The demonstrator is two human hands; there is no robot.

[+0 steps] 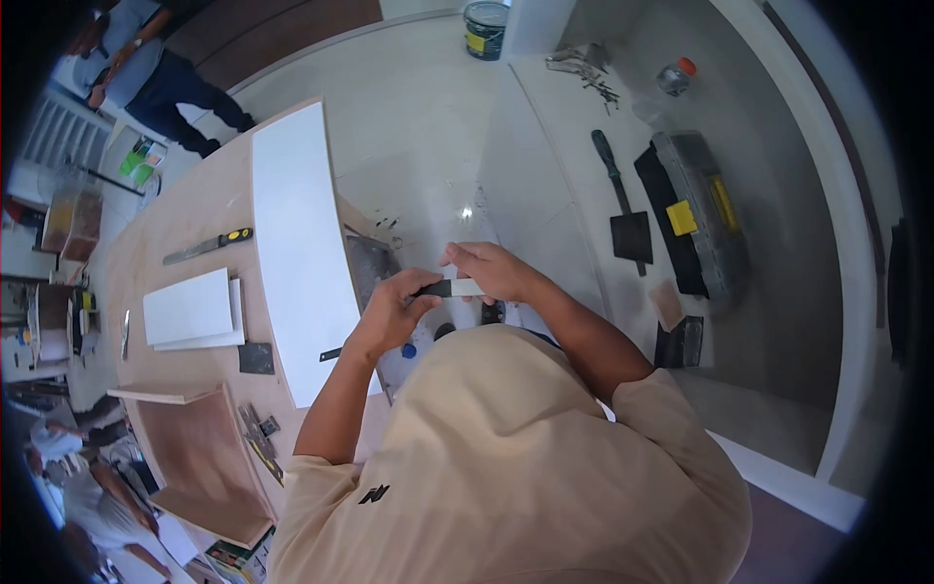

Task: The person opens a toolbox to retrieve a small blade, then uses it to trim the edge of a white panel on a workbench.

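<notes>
My left hand (394,302) grips the black handle of a small flat tool (467,288) with a pale, straight-edged blade, in front of my body. Its exact kind is hard to make out. The blade points to the right, toward my right hand (491,271), whose lower fingers curl around its far end. That hand's thumb and forefinger are raised above the blade. Just left of my left forearm lies a long white panel (302,214) on the wooden worktable (195,214). A dark slotted piece (331,354) sits at the panel's near edge.
On the table are a handsaw (209,245), smaller white boards (190,310) and an open wooden box frame (190,448). To the right lie a dark flat-bladed tool (630,229) and a toolbox (700,214). A bucket (484,31) stands ahead; a person (161,73) stands beyond the table.
</notes>
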